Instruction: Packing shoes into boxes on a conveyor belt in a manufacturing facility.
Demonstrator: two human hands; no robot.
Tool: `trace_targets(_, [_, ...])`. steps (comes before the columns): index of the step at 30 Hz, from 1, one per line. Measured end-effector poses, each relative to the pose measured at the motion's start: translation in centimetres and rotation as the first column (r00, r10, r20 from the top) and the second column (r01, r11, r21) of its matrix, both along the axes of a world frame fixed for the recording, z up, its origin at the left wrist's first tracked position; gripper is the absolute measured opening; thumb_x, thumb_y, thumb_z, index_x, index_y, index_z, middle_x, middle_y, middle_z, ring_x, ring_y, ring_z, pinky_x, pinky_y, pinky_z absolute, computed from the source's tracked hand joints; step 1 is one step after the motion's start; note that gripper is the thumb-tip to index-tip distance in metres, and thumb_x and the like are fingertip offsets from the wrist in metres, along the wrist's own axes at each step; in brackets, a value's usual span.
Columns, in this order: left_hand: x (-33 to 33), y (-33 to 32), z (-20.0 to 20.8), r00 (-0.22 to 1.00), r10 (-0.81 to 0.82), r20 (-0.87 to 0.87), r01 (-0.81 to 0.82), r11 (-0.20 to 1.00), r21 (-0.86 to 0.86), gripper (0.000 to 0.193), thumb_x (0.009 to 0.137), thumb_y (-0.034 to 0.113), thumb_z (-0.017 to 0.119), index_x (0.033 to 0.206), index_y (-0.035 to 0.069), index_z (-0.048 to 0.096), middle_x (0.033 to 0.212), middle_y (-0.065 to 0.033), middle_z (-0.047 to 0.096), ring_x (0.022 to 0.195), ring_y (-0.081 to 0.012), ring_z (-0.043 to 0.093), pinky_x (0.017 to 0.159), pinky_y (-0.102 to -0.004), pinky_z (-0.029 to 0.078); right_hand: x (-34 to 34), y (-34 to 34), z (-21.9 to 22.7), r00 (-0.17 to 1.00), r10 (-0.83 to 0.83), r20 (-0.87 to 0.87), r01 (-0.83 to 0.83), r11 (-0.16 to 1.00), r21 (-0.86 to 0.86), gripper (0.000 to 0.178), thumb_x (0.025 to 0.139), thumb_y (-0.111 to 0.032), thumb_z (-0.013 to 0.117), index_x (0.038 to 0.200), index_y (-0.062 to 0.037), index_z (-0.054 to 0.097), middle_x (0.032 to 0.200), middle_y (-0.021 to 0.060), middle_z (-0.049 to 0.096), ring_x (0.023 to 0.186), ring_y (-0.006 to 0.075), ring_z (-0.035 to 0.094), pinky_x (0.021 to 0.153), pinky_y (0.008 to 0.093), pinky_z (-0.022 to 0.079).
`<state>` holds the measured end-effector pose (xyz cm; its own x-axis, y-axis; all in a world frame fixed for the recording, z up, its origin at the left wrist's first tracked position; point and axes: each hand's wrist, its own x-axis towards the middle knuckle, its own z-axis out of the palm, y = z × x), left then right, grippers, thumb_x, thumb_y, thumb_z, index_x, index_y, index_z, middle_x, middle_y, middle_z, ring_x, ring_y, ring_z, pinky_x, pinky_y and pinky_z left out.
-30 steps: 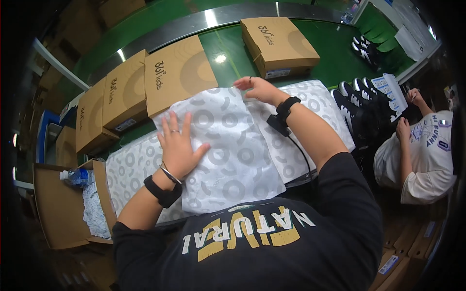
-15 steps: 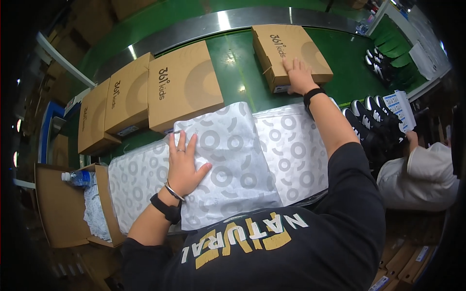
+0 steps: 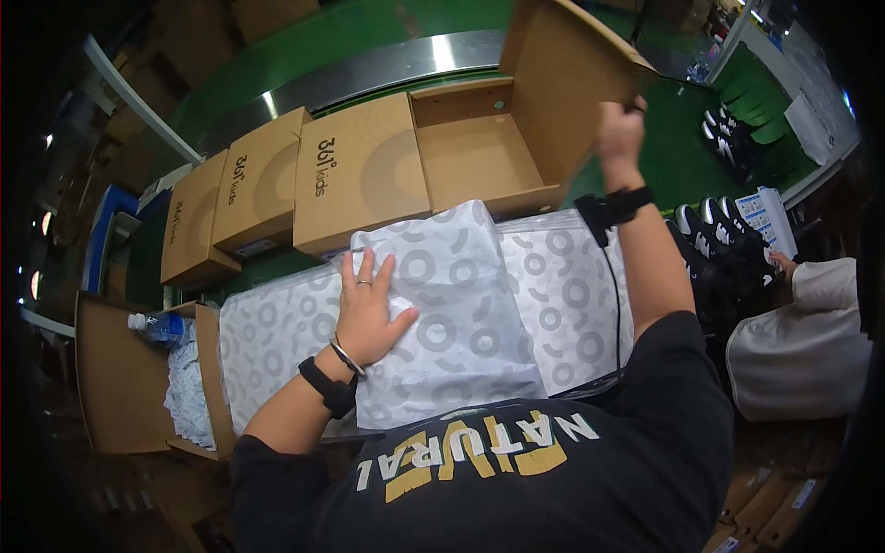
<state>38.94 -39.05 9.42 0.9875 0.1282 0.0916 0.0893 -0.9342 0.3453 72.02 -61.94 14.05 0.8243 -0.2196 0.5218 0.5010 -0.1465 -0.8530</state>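
Green conveyor belt [image 3: 277,64] runs across the top of the head view, with the table [image 3: 590,392] of patterned wrapping paper below it and closed cardboard boxes [image 3: 359,170] lined up along the far edge. The right hand [image 3: 619,134] is raised, its fingers curled and pinching the edge of the open box's lid [image 3: 562,64], which stands tilted up over the open shoe box [image 3: 475,161]; that box sits just beyond the paper, touching the closed one on its left. The left hand [image 3: 369,309] lies flat with fingers spread on the top sheet of tissue paper [image 3: 452,313], holding it down.

As a judgement: the lid is held only by one edge, so it could slip and fall shut, or the light empty box could be dragged off line against its neighbour. The sheet under the palm could crease or slide off the stack [image 3: 562,295] if the body leans further.

Half a second ago the same box was closed further right on the belt, the right hand resting on its top; now it is drawn in and open. The left hand has hardly shifted.

A co-worker's sleeve [image 3: 802,341] and rows of dark shoes [image 3: 719,240] sit to the right; a water bottle [image 3: 157,327] lies in a carton at the left.
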Motion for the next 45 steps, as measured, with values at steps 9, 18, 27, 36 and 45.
trace_targets(9, [-0.1, 0.5, -0.1, 0.994, -0.012, 0.107, 0.010, 1.000, 0.024, 0.063, 0.071, 0.030, 0.064, 0.124, 0.005, 0.041, 0.131, -0.0282, 0.030, 0.124, -0.0475, 0.016, 0.102, -0.0489, 0.018, 1.8, -8.2, -4.8, 0.721, 0.372, -0.585, -0.151, 0.908, 0.391, 0.056, 0.079, -0.040, 0.051, 0.119, -0.0032, 0.040, 0.102, 0.0110, 0.054, 0.086, 0.0247, 0.056, 0.067, 0.0416, 0.048])
trace_targets(18, [-6.7, -0.3, -0.4, 0.974, 0.227, -0.017, -0.219, 0.917, -0.333, 0.059, 0.069, 0.028, 0.069, 0.119, 0.008, 0.044, 0.124, -0.0240, 0.037, 0.115, -0.0375, 0.035, 0.100, -0.0405, 0.025, -21.0, -4.3, -6.1, -0.093, 0.577, -0.811, -0.929, 0.243, 0.279, 0.099, 0.070, -0.024, 0.069, 0.138, -0.0032, 0.000, 0.120, 0.0192, 0.042, 0.103, 0.0241, 0.049, 0.075, 0.0324, 0.049])
trace_targets(27, [-3.8, 1.3, 4.9, 0.975, 0.215, 0.051, -0.050, 0.440, -0.896, 0.072, 0.070, 0.017, 0.068, 0.128, 0.003, 0.028, 0.121, -0.0147, 0.041, 0.107, -0.0228, 0.044, 0.091, -0.0325, 0.038, -22.5, -1.0, 1.5, -0.056, 0.774, -0.631, -0.822, 0.323, 0.470, 0.063, 0.065, -0.003, 0.065, 0.121, 0.0036, 0.037, 0.109, 0.0127, 0.054, 0.095, 0.0189, 0.055, 0.083, 0.0300, 0.046])
trace_targets(36, [14.3, 9.1, 13.7, 0.963, -0.109, -0.245, -0.219, 0.212, -0.953, 0.031, 0.084, 0.028, 0.052, 0.096, 0.000, 0.059, 0.090, -0.0124, 0.063, 0.076, -0.0178, 0.062, 0.070, -0.0347, 0.052, -13.2, 2.1, 13.1, 0.247, 0.723, -0.645, -0.725, 0.579, 0.372, 0.036, 0.078, -0.023, 0.060, 0.102, 0.0032, 0.055, 0.088, 0.0132, 0.063, 0.073, 0.0198, 0.063, 0.070, 0.0316, 0.053])
trace_targets(45, [24.4, 11.2, 1.0, 0.995, 0.044, -0.084, -0.093, 0.637, -0.765, 0.055, 0.077, 0.046, 0.054, 0.111, 0.003, 0.053, 0.111, -0.0151, 0.055, 0.101, -0.0226, 0.054, 0.086, -0.0389, 0.044, -0.9, 6.5, 0.9, 0.383, 0.626, -0.680, -0.644, 0.708, 0.289, 0.032, 0.079, -0.016, 0.056, 0.100, 0.0079, 0.054, 0.094, 0.0175, 0.061, 0.078, 0.0235, 0.061, 0.072, 0.0343, 0.049])
